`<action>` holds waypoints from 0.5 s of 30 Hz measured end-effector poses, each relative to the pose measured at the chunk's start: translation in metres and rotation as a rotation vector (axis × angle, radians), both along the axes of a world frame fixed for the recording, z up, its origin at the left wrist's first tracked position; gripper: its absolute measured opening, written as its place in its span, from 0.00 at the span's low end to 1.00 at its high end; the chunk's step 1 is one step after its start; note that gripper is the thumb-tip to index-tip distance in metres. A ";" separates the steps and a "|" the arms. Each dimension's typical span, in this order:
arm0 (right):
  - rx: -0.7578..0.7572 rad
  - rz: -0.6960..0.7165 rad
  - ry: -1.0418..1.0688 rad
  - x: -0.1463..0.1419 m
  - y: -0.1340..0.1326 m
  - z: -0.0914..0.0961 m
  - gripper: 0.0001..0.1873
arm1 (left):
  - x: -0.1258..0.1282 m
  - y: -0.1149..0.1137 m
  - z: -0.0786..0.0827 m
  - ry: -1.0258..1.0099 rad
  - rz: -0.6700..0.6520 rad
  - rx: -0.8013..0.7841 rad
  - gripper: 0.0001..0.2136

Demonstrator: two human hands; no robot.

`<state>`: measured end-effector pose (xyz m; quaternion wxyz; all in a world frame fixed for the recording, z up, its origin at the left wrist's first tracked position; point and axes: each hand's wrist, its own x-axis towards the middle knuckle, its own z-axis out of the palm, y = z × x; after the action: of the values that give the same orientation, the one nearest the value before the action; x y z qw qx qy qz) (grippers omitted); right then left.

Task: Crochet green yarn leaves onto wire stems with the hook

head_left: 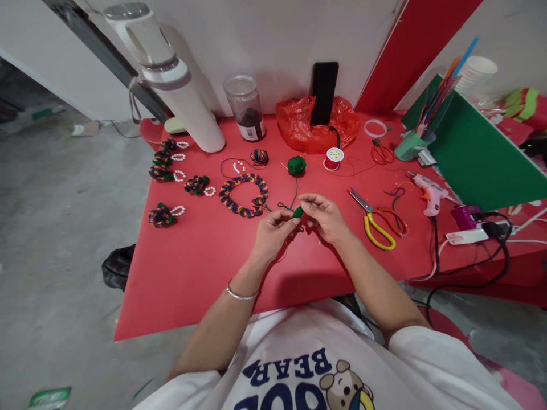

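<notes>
A small green crocheted piece (298, 212) is pinched between the thumb and fingers of my left hand (272, 232). My right hand (327, 219) closes on the same piece from the other side, its fingertips at the upper end. Green yarn (295, 193) runs up from there to a green yarn ball (296, 165). Some thin loose threads hang beneath my fingers, too fine to make out fully. To the left of my hands lies a ring of multicoloured crochet (244, 195), with a small multicoloured yarn ball (258, 157) behind it.
Several multicoloured crocheted bundles (161, 216) with white bead loops (178, 210) line the left. Yellow-and-red-handled scissors (371, 213), a pink glue gun (431, 196) and a power strip (465, 236) lie right. Behind stand a white bottle (192, 114), a jar (247, 108), a phone (323, 91) and a thread spool (333, 159).
</notes>
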<state>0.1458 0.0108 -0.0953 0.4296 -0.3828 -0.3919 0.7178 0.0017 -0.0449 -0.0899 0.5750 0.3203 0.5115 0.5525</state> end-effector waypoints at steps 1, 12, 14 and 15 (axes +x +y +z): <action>-0.003 0.004 0.001 0.000 0.000 -0.001 0.23 | 0.000 0.000 -0.001 -0.005 -0.010 0.001 0.15; 0.048 0.026 -0.125 -0.005 -0.006 0.001 0.22 | -0.012 -0.001 -0.014 0.984 0.221 0.571 0.04; 0.071 0.014 -0.128 -0.006 -0.007 0.000 0.20 | -0.012 -0.002 -0.015 1.054 0.199 0.650 0.05; 0.087 0.004 -0.131 -0.006 -0.007 0.000 0.19 | -0.011 -0.002 -0.015 1.062 0.188 0.675 0.05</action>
<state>0.1398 0.0041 -0.0955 0.4178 -0.4091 -0.4507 0.6745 -0.0088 -0.0473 -0.1051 0.0592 0.6679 0.5506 0.4972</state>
